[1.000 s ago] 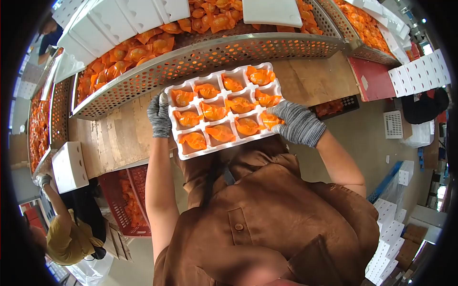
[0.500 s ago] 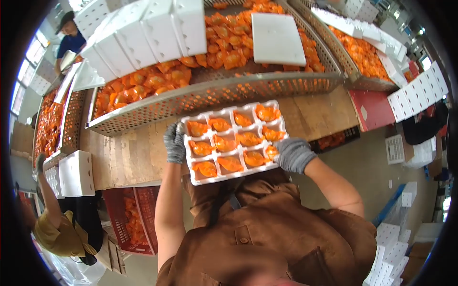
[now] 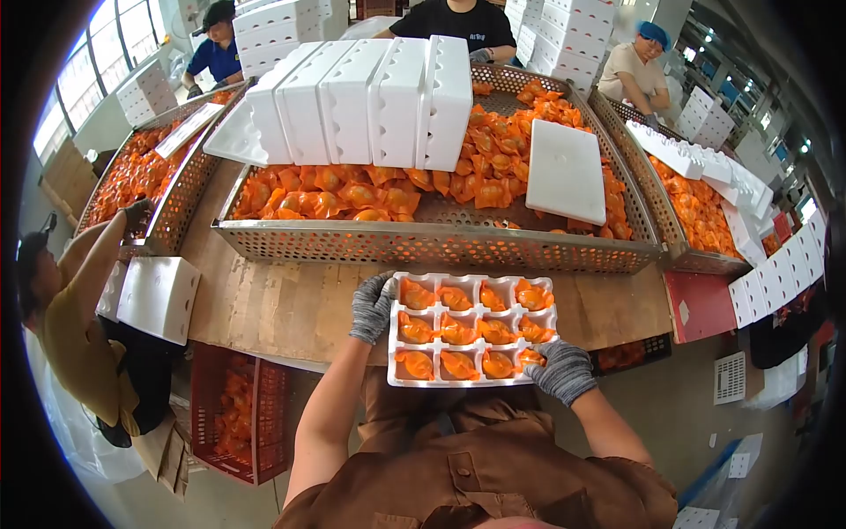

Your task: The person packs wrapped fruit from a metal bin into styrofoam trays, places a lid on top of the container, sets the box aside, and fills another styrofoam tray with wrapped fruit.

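A white foam tray (image 3: 471, 383) with a grid of square compartments is held level in front of my body, over the near edge of the wooden table (image 3: 291, 304). Each compartment has one orange wrapped piece (image 3: 458, 331) in it. My left hand (image 3: 374, 307), in a grey knitted glove, grips the tray's left edge near the far corner. My right hand (image 3: 562, 368), gloved alike, holds the near right corner, its fingers at the orange piece (image 3: 531, 358) there.
Beyond the tray stands a perforated metal bin (image 3: 441, 242) of orange pieces, with upright white foam trays (image 3: 352, 106) and a flat white lid (image 3: 567, 172) on them. Co-workers are at left and behind the bins. A red crate (image 3: 269, 423) sits below, left.
The view has tilted up, showing more bins and people. The tray now appears lower and squarer to the view, still held by both hands.
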`<state>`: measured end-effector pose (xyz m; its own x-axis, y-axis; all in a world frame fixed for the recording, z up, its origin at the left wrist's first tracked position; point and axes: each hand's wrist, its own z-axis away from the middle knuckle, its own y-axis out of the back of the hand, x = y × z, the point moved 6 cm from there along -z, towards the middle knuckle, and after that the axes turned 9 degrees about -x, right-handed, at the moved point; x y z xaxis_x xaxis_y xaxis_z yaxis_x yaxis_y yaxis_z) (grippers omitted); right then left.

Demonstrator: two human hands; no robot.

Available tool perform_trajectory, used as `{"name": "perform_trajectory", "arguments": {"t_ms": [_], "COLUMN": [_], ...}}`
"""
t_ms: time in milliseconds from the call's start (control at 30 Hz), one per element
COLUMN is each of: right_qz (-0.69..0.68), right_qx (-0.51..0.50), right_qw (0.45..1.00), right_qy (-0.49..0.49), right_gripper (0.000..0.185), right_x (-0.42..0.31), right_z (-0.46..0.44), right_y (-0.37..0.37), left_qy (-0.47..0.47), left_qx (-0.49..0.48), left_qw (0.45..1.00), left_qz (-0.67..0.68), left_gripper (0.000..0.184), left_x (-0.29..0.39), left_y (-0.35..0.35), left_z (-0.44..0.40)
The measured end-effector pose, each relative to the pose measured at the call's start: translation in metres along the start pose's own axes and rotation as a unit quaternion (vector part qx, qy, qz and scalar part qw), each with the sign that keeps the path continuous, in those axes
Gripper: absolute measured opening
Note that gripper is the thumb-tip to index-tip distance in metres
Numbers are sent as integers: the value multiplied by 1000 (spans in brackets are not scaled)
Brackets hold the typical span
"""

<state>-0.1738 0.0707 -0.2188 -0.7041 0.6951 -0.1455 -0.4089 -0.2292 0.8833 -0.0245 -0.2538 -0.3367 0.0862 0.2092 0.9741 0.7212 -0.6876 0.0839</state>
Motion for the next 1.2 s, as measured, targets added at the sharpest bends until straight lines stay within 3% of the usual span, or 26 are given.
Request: {"name": "perform_trajectory", "arguments": {"t_ms": [267, 400, 533, 667, 800, 867, 900, 933, 1000, 1067, 1133, 1200], "right_qz": [66, 2, 69, 90, 78, -130, -277, -236, -99, -103, -260, -341], "right_qx": [-18, -11, -58, -82, -131, 78, 258, 325, 521, 465, 336, 267], "right_qw": [997, 995, 996, 992, 979, 971, 897, 898, 845, 874, 877, 863], "right_qy": [-27, 99, 26, 33, 138, 183, 230, 177, 64, -100, -226, -260], "right_gripper": [38, 41, 36, 35, 31, 30, 29, 37, 60, 88, 90, 92], "right_x": [-4, 3, 11, 6, 0, 16, 32, 41, 71, 137, 168, 211], "right_z": [-15, -4, -13, -16, -25, -51, -65, -76, -99, -171, -191, -236], "right_y": [-6, -1, -15, -9, 29, 80, 103, 134, 171, 180, 183, 159], "left_qy": [-2, -22, -14, -9, -12, -2, 1, 6, 6, -1, 5, -14], "left_qx": [4, 4, -2, -5, 0, 5, -10, -9, -4, 1, 9, 17], "left_qw": [1000, 1000, 1000, 1000, 1000, 1000, 999, 999, 999, 1000, 1000, 999], "left_qz": [6, -21, 2, 0, 13, 22, 43, 39, 33, 18, 24, 42], "left_gripper": [23, 22, 22, 24, 25, 25, 25, 25, 25, 25, 24, 21], "left_x": [6, 2, 3, -2, -7, 3, -7, -10, -10, -10, -7, 5], "left_y": [-2, 1, 0, 1, 2, 1, 2, 4, 5, 5, 4, 1], "left_z": [3, 0, 3, 1, 1, 3, 1, 3, 2, 2, 3, 3]}}
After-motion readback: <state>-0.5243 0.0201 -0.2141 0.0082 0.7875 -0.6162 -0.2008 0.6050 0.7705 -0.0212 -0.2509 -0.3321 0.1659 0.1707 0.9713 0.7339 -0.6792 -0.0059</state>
